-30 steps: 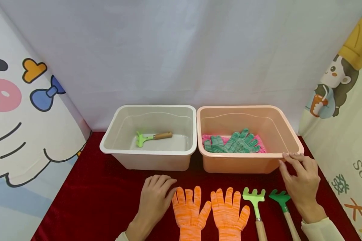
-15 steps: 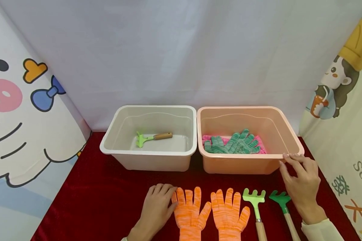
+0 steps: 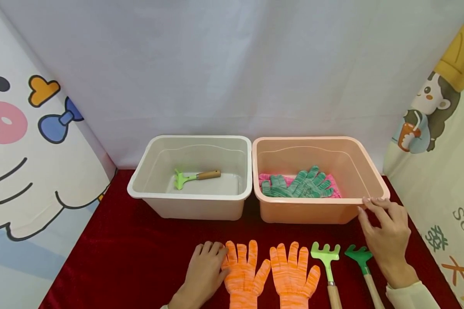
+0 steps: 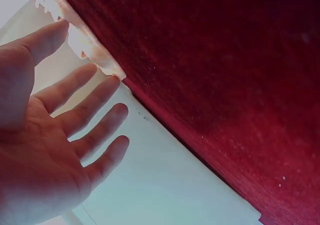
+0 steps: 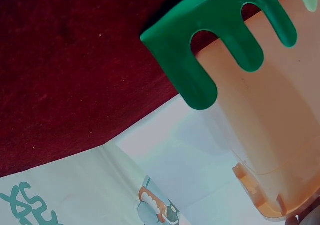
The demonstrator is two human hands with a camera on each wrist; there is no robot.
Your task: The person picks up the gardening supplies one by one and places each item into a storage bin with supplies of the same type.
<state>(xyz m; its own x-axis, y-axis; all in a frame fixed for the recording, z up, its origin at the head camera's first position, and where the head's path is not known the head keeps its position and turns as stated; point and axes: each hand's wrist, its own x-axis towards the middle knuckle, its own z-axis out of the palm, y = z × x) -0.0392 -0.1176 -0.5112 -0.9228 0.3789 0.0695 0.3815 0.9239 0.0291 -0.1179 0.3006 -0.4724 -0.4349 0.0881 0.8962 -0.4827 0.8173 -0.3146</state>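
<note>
In the head view, my left hand (image 3: 203, 274) lies beside the left orange knit glove (image 3: 242, 274), its fingertips right at the glove's little finger. The left wrist view shows that hand's fingers (image 4: 95, 105) spread and nearly straight. A matching orange glove (image 3: 294, 274) lies flat to the right. My right hand (image 3: 386, 240) rests its fingertips on the front right corner of the peach tub (image 3: 305, 210), thumb just below the rim. Close to this hand lies a dark green hand rake (image 3: 359, 254) with a wooden handle, shown large in the right wrist view.
A light green hand rake (image 3: 326, 253) lies between the gloves and the dark green one. The white tub (image 3: 201, 208), left of the peach tub, holds a small green rake (image 3: 197, 175). Green gloves (image 3: 303, 184) lie over pink fabric (image 3: 335, 189) in the peach tub.
My left hand has moved slightly right and toward me, coming up to the edge of the left orange glove. The right hand has stayed at the tub's rim.
</note>
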